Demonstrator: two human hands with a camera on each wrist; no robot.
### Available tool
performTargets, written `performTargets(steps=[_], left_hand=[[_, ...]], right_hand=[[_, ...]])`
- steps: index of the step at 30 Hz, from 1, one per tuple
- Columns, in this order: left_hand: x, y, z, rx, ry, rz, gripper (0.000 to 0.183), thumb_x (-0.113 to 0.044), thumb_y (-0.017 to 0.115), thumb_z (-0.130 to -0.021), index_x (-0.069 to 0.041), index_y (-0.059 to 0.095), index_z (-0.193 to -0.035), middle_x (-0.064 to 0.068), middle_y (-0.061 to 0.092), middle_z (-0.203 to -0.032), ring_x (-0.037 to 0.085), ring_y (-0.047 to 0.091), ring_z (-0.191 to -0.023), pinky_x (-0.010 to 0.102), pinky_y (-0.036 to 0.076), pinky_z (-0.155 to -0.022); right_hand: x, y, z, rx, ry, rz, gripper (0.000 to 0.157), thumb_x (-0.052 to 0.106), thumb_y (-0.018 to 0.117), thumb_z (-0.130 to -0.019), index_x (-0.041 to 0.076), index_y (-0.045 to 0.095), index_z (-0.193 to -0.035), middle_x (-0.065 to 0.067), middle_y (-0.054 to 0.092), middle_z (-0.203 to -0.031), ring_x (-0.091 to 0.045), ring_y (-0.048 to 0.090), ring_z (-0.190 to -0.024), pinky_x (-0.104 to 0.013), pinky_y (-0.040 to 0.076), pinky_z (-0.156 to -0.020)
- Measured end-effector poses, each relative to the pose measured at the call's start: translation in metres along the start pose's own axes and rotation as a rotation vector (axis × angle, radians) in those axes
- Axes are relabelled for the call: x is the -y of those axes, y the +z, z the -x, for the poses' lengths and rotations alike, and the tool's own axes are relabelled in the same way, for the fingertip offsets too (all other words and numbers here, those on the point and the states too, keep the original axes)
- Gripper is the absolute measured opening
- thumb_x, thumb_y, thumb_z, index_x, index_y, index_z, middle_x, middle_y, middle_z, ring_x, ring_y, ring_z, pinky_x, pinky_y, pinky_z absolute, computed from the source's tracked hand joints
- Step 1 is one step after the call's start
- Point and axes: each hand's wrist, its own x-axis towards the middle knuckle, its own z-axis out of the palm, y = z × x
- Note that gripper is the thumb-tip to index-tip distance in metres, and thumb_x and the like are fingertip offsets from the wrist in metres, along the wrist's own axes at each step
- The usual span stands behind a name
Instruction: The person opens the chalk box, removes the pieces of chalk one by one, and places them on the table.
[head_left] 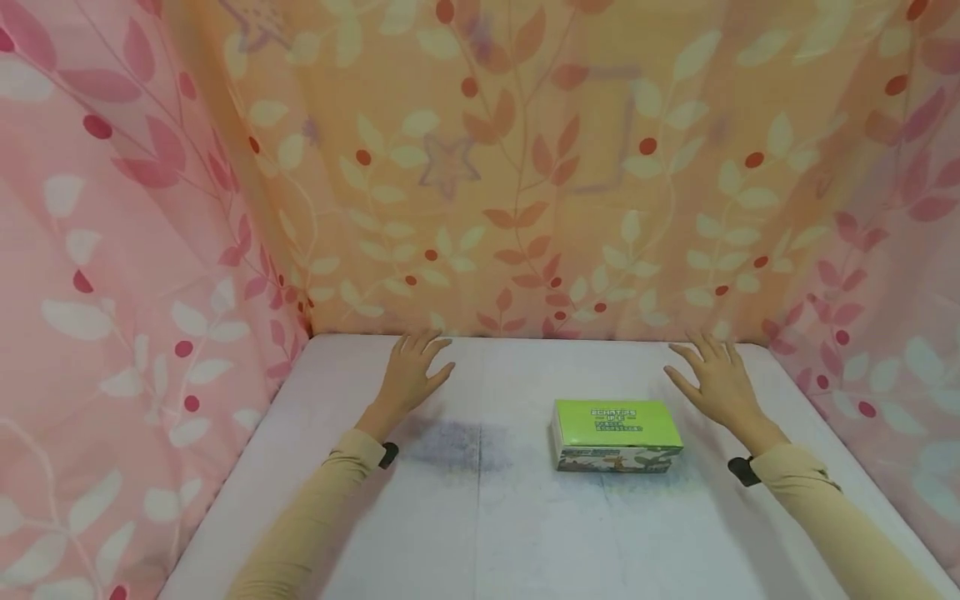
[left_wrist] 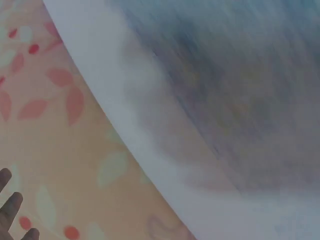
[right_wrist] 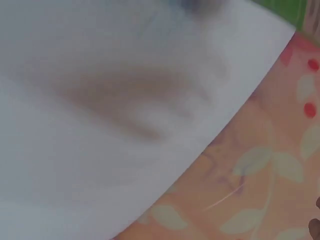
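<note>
A green-topped box [head_left: 618,425] with printed sides lies on the white table, right of the middle. My left hand [head_left: 408,372] hovers over the far left part of the table, fingers spread and holding nothing. On the far right, my right hand [head_left: 718,385] is also spread, beyond the box's right end and apart from it. Only fingertips [left_wrist: 11,207] of the left hand show at the edge of the left wrist view. In the right wrist view a green corner of the box [right_wrist: 285,11] appears at the top right, and fingertips [right_wrist: 315,229] at the lower right edge.
The white table [head_left: 525,533] carries a bluish-purple smudge [head_left: 457,446] left of the box. Leaf-patterned curtains [head_left: 525,167] close off the back, left and right sides. Dark bands [head_left: 744,472] sit at both wrists.
</note>
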Motion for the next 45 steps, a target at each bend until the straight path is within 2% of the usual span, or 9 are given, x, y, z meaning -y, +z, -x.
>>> performTargets(steps=[2, 5, 11, 16, 22, 27, 34, 40, 45], left_hand=[[-0.015, 0.003, 0.001, 0.024, 0.021, 0.024, 0.039, -0.038, 0.059, -0.078, -0.018, 0.056, -0.112, 0.005, 0.051, -0.122, 0.028, 0.044, -0.115, 0.051, 0.029, -0.096], [-0.036, 0.009, 0.003, 0.058, 0.054, 0.040, 0.039, -0.038, 0.058, -0.079, -0.020, 0.055, -0.113, 0.003, 0.052, -0.121, 0.026, 0.045, -0.114, 0.051, 0.030, -0.095], [-0.076, 0.022, 0.001, 0.115, 0.114, 0.087, 0.040, -0.042, 0.053, -0.082, -0.022, 0.053, -0.116, -0.001, 0.053, -0.118, 0.018, 0.045, -0.113, 0.051, 0.028, -0.097], [-0.107, 0.027, -0.002, 0.176, 0.128, 0.174, 0.044, -0.047, 0.052, -0.081, -0.023, 0.053, -0.117, -0.005, 0.053, -0.116, 0.012, 0.046, -0.111, 0.049, 0.024, -0.099], [-0.136, 0.032, 0.002, 0.346, 0.144, 0.183, 0.069, -0.067, 0.044, -0.074, -0.026, 0.038, -0.130, -0.009, 0.045, -0.125, 0.011, 0.041, -0.116, 0.050, 0.015, -0.102], [-0.150, 0.037, 0.003, 0.446, 0.117, 0.195, 0.085, -0.076, 0.039, -0.068, -0.027, 0.026, -0.136, -0.009, 0.038, -0.132, 0.010, 0.037, -0.120, 0.048, 0.012, -0.104], [-0.161, 0.045, 0.001, 0.522, 0.102, 0.250, 0.086, -0.074, 0.042, -0.068, -0.025, 0.025, -0.136, -0.008, 0.038, -0.132, 0.010, 0.039, -0.119, 0.050, 0.017, -0.102], [-0.166, 0.051, 0.002, 0.533, 0.092, 0.287, 0.083, -0.070, 0.048, -0.069, -0.022, 0.028, -0.134, -0.008, 0.040, -0.129, 0.007, 0.038, -0.120, 0.047, 0.021, -0.102], [-0.167, 0.054, 0.002, 0.537, 0.053, 0.361, 0.083, -0.067, 0.053, -0.067, -0.022, 0.029, -0.133, -0.009, 0.040, -0.127, 0.006, 0.040, -0.116, 0.034, 0.032, -0.098]], right_hand=[[0.015, -0.001, 0.003, -0.007, -0.065, -0.018, 0.046, 0.039, 0.059, -0.079, 0.016, 0.052, -0.118, -0.016, 0.038, -0.133, -0.033, 0.022, -0.129, -0.052, 0.006, -0.104], [0.037, -0.003, 0.008, 0.011, -0.149, -0.023, 0.048, 0.041, 0.059, -0.078, 0.018, 0.052, -0.119, -0.014, 0.038, -0.133, -0.031, 0.023, -0.129, -0.049, 0.008, -0.105], [0.068, -0.007, 0.014, 0.050, -0.261, -0.029, 0.046, 0.042, 0.054, -0.081, 0.019, 0.052, -0.120, -0.011, 0.038, -0.134, -0.030, 0.027, -0.127, -0.043, 0.008, -0.107], [0.080, -0.009, 0.019, 0.097, -0.320, -0.034, 0.047, 0.045, 0.050, -0.083, 0.020, 0.050, -0.122, -0.008, 0.040, -0.134, -0.030, 0.029, -0.126, -0.040, 0.007, -0.107], [0.085, -0.008, 0.028, 0.178, -0.359, -0.037, 0.054, 0.055, 0.047, -0.081, 0.025, 0.046, -0.126, -0.004, 0.041, -0.133, -0.028, 0.034, -0.123, -0.045, 0.022, -0.101], [0.087, -0.004, 0.034, 0.221, -0.377, -0.037, 0.063, 0.061, 0.046, -0.078, 0.026, 0.041, -0.130, -0.003, 0.042, -0.132, -0.026, 0.039, -0.119, -0.048, 0.031, -0.093], [0.088, -0.003, 0.036, 0.240, -0.369, -0.074, 0.065, 0.060, 0.049, -0.077, 0.026, 0.039, -0.131, -0.003, 0.045, -0.128, -0.022, 0.043, -0.114, -0.047, 0.037, -0.086], [0.087, -0.001, 0.037, 0.223, -0.386, -0.106, 0.063, 0.056, 0.052, -0.078, 0.025, 0.039, -0.131, -0.004, 0.044, -0.129, -0.023, 0.043, -0.114, -0.047, 0.037, -0.087], [0.086, 0.001, 0.038, 0.214, -0.383, -0.127, 0.062, 0.054, 0.052, -0.078, 0.025, 0.040, -0.131, -0.005, 0.045, -0.129, -0.025, 0.043, -0.114, -0.047, 0.035, -0.088]])
